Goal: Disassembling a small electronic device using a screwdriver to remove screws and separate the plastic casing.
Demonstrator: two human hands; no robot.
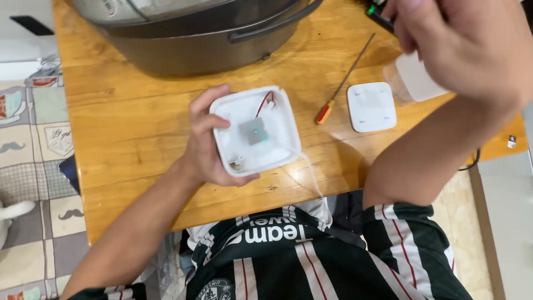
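The left hand [208,141] holds a white square box [256,131] with its open side up, fingers curled round its left edge, just above the wooden table [127,122]. Inside sit a small grey board [254,131] and red and black wires [265,102]. The right hand [466,44] is lifted high and near the camera, closed around a small see-through white piece [413,78]. A flat white lid [371,106] lies on the table, beside a thin screwdriver [344,80] with a red handle. A big grey pot [194,33] stands at the back. The box looks taken apart. I think the work is on its inside, and the next move needs a steady hold on the box.
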